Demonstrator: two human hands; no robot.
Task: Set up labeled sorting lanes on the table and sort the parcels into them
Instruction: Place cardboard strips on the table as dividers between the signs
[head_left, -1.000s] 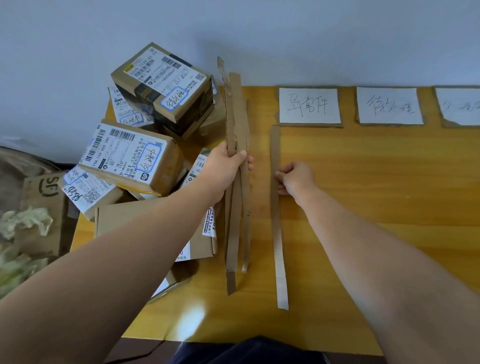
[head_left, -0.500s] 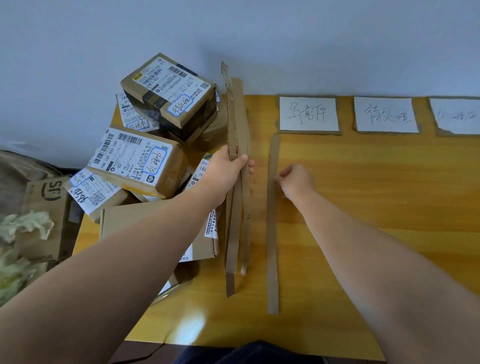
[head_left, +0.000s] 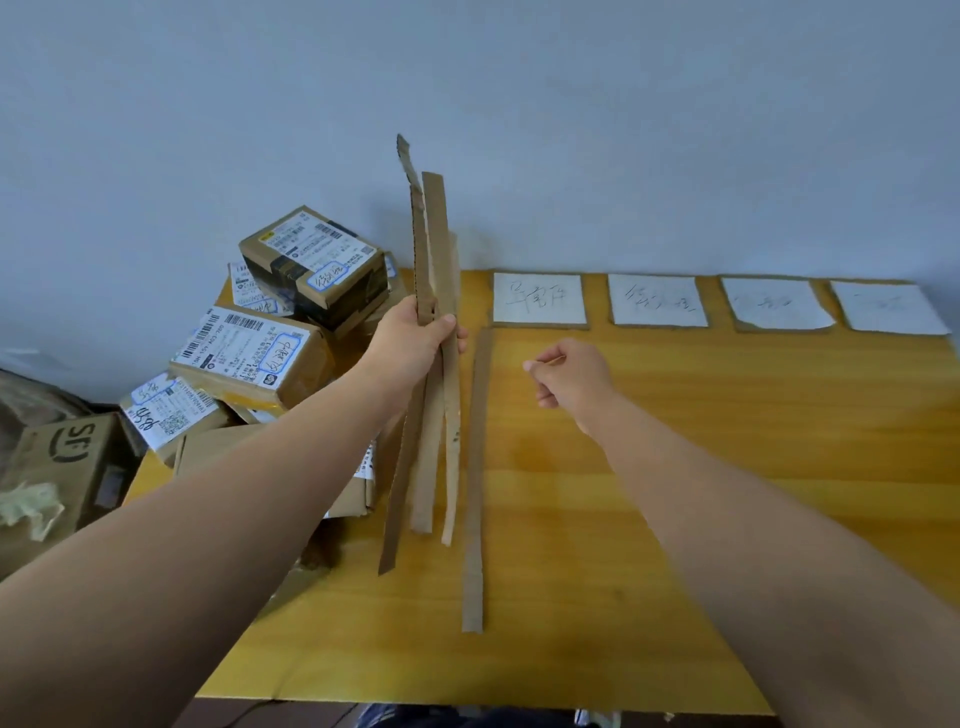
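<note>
My left hand (head_left: 415, 343) grips a bundle of long cardboard strips (head_left: 434, 260), held upright above the table's left part. One cardboard strip (head_left: 479, 467) lies flat on the yellow wooden table (head_left: 727, 467), running from the first label toward me. My right hand (head_left: 571, 376) hovers just right of that strip, fingers curled, holding nothing. Several white handwritten label cards (head_left: 538, 300) sit in a row along the far edge. A pile of labelled parcels (head_left: 260, 353) is stacked at the table's left end, behind my left forearm.
A blue-grey wall rises directly behind the table. Left of the table, lower down, stands a brown carton marked SF (head_left: 62, 457) with crumpled paper (head_left: 26, 506) beside it. The near table edge (head_left: 467, 701) is close to my body.
My right hand has let go of the flat strip and lifted away to the right. The view tilted up, showing more label cards. My left hand still holds the bundle.
</note>
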